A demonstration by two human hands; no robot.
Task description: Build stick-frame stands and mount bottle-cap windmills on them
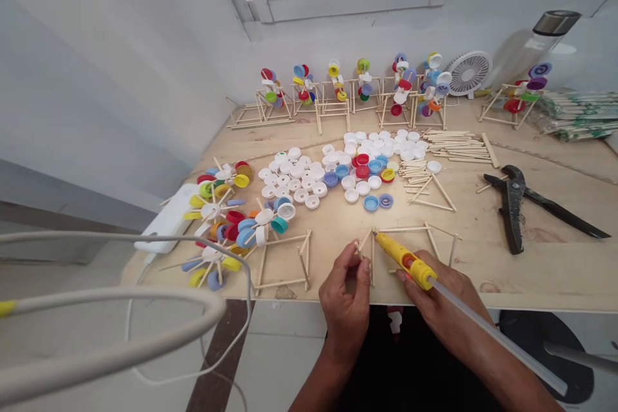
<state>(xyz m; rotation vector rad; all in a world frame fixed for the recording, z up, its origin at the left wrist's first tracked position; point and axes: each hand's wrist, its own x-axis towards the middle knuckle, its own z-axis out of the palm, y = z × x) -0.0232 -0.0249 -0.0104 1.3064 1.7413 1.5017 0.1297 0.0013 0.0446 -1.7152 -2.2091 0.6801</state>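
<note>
My left hand [347,293] pinches a small triangle of wooden sticks [371,257] near the table's front edge. In my right hand [441,296] is a yellow hot glue gun [403,257], its nozzle touching or very close to the top corner of that triangle. A long clear glue stick [497,335] runs out of the gun's back end. Just right of the triangle, partly behind the gun, stands a stick frame [437,241]. Another stick frame [282,283] sits to the left of my left hand.
White bottle caps [294,177] lie mid-table beside coloured caps [371,167]. Cap wheels [224,225] crowd the left side. Loose sticks [458,145] and black pliers [514,206] are on the right. Finished-looking wheel models [338,87] and a fan [470,73] line the wall. A cable [145,341] loops at left.
</note>
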